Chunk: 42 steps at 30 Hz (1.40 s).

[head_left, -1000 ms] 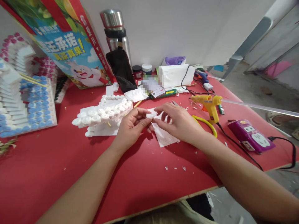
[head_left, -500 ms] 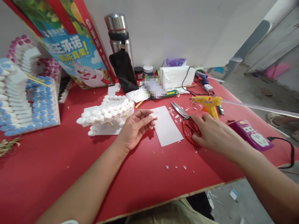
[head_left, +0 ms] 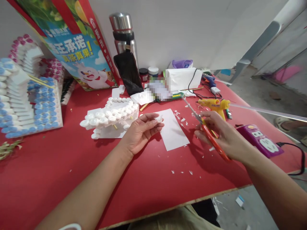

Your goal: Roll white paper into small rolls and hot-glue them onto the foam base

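Observation:
Between the thumb and fingers of my left hand (head_left: 144,131) is a small white piece (head_left: 158,118), which looks like a curled paper or foam rosette. My right hand (head_left: 220,134) grips red-handled scissors (head_left: 213,140), raised over the table with the blades pointing up and to the left. A white sheet (head_left: 173,132) lies flat between my hands, with white scraps (head_left: 183,119) scattered beside it. Just left of my left hand stands a white model (head_left: 107,118), its edges lined with rows of white rosettes.
A yellow glue gun (head_left: 213,103) and a purple power strip (head_left: 260,140) lie to the right. Behind stand a steel thermos (head_left: 121,24), a phone (head_left: 128,73) and a white tissue pack (head_left: 183,78). Blue-and-white models (head_left: 45,105) and a printed bag (head_left: 79,57) are at left.
My right hand has lifted the scissors off the table and turned them, handles now toward my palm. My left hand stays in place with the white piece slightly turned.

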Available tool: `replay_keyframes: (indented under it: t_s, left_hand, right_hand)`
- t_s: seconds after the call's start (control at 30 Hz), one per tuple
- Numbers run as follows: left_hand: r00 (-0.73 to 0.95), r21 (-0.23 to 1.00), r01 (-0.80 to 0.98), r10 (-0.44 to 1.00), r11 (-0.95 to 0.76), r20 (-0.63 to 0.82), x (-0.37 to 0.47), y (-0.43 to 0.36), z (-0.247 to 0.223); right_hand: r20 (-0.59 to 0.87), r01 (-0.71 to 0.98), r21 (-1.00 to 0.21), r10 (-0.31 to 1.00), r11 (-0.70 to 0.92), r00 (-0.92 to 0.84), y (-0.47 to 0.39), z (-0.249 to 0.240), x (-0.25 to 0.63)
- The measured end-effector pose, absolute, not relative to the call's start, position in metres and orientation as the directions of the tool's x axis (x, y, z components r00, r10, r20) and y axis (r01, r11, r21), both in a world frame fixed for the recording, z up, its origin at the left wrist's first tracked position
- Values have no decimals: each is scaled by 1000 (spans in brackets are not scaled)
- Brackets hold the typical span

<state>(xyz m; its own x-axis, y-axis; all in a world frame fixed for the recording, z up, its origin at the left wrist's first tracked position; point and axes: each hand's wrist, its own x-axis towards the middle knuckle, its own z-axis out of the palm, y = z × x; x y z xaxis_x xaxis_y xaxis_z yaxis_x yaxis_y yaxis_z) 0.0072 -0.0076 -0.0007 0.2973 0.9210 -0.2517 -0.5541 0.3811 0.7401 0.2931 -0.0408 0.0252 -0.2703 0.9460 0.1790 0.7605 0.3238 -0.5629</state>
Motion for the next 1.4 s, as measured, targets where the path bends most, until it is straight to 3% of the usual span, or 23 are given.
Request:
replay_keyframes:
  t_s: [0.1,0.37,0.63,1.0,1.4]
  left_hand:
    - [292,739,-557,923,378,-252,9,-8,-1]
    - [237,764,-578,955,286,-178,15,-10,-1]
    - [153,834,-527,984,162,-95,18,-14,1]
    - [132,872,-474,989,124,-69,20,-14,0]
    - [101,878,-464,992,117,-79,23,-16,1]
  right_hand:
    - [111,719,-613,937,328,-332,-44,25,279]
    - [96,766,-504,908,398,-409,-48,20,244]
    - [70,809,-454,920,374,-386,-44,25,235]
    - [38,835,-423,928,351,-370,-44,26,230]
    - [213,773,-458,898,440,-386,-42,14,231]
